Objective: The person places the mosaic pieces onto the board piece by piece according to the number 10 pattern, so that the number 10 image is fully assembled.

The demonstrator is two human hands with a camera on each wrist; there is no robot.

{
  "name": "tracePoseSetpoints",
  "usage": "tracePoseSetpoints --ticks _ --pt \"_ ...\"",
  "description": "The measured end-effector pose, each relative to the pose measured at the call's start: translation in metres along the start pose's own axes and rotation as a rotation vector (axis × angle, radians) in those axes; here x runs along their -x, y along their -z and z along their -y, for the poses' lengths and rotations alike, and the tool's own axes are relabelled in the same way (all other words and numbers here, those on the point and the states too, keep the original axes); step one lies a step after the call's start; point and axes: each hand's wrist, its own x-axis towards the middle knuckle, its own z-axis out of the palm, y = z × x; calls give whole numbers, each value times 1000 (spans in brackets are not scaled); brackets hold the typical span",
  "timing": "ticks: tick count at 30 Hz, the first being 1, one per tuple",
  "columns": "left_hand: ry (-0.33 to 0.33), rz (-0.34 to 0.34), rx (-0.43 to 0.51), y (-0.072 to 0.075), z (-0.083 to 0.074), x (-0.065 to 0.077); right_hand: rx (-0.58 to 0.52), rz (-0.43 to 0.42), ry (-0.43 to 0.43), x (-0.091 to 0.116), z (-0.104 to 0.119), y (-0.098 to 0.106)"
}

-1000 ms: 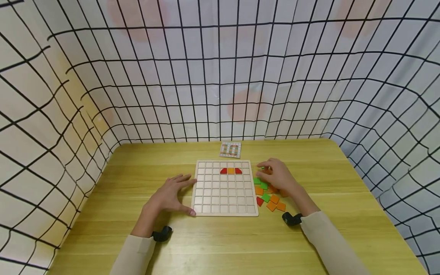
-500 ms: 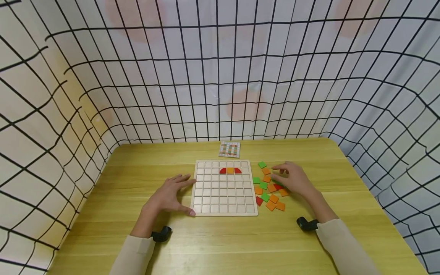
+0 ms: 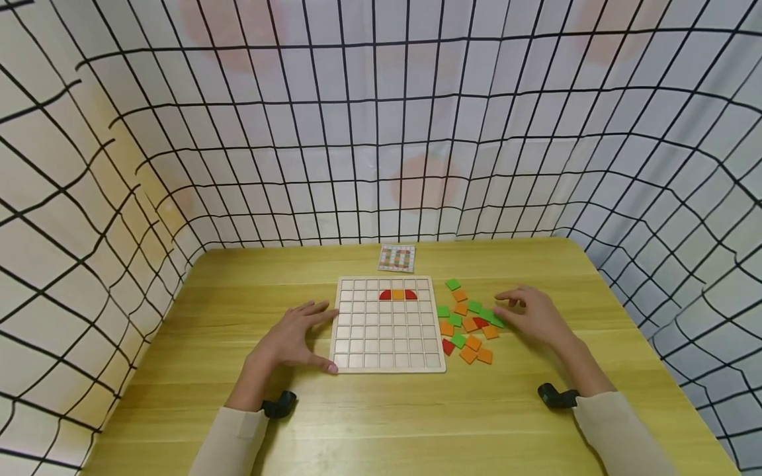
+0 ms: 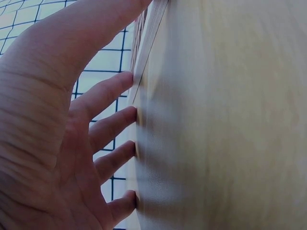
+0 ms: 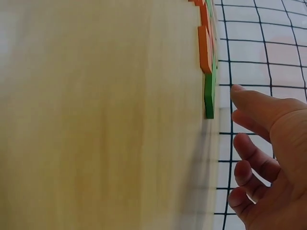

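Note:
A pale wooden grid board (image 3: pixel 387 338) lies on the table in the head view. In one of its upper rows sit a red quarter-round tile (image 3: pixel 385 295), an orange square tile (image 3: pixel 398 295) and another red quarter-round tile (image 3: pixel 411 295). My left hand (image 3: pixel 296 335) has its fingers spread, with thumb and index finger touching the board's left edge. To the right of the loose tiles is my right hand (image 3: pixel 532 316), fingers loosely bent, holding nothing. Its thumb is close to a green tile (image 3: pixel 495 320); the right wrist view shows the hand apart from the green tile (image 5: pixel 209 96).
Several loose orange tiles (image 3: pixel 473 343), green tiles (image 3: pixel 458 340) and red tiles (image 3: pixel 448 348) are scattered beside the board's right edge, some overlapping. Behind the board lies a small pattern card (image 3: pixel 396 258). White curtains with a black grid (image 3: pixel 381 165) enclose the table's back and sides.
My right hand has moved rightward, off the tiles beside the board. Several tiles it covered have come into view, including green ones on the pile's right side. The left hand stays put.

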Motion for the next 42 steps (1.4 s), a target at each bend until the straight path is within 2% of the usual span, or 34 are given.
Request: tracePoseSetpoints --ticks 11,27,42 --pt "1 6 -3 -1 2 0 -16 40 29 12 -6 3" --pt "14 2 -3 0 2 0 -19 62 15 20 -23 4" --pt "16 4 6 -1 1 0 -41 47 39 19 -18 6"
